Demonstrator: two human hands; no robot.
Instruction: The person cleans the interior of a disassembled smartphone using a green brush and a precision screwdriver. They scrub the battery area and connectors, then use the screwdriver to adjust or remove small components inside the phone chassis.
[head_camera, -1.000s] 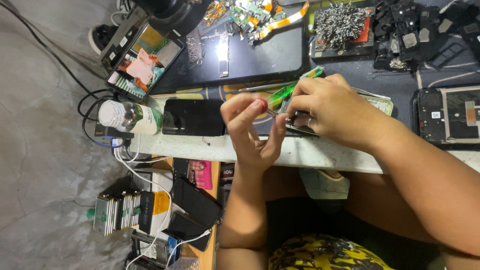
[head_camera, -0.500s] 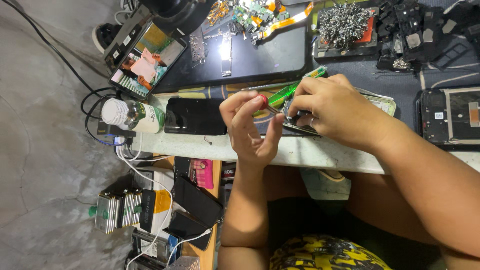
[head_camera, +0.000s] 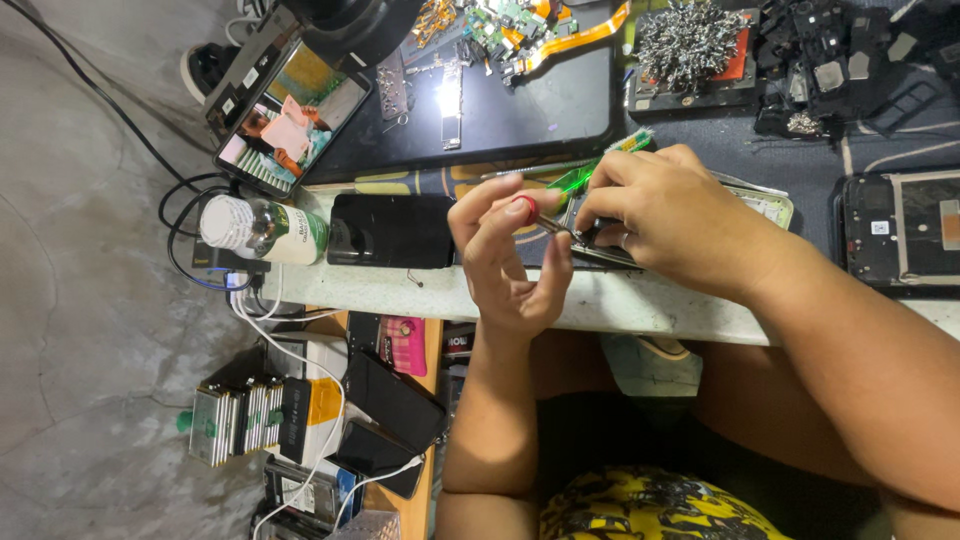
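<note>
My left hand (head_camera: 505, 262) pinches a thin metal tool with a red cap (head_camera: 527, 204). Its tip points at the opened phone (head_camera: 765, 205) that lies on the table near the front edge. My right hand (head_camera: 672, 222) rests on that phone and holds it down, covering most of it. A green translucent tool (head_camera: 585, 172) sticks out from behind the fingers of my right hand; whether they grip it I cannot tell. A black phone (head_camera: 390, 230) lies face down just left of my left hand.
A white bottle with a green label (head_camera: 265, 230) lies at the table's left end by a cable tangle. A lit phone (head_camera: 290, 130), a dark mat with circuit parts (head_camera: 500, 90), a screw pile (head_camera: 685, 45) and another opened phone (head_camera: 900, 230) lie around. Phones and boxes sit on a lower shelf (head_camera: 330, 430).
My left hand's fingers have shifted slightly on the red-capped tool. My right hand and the phone stay in place.
</note>
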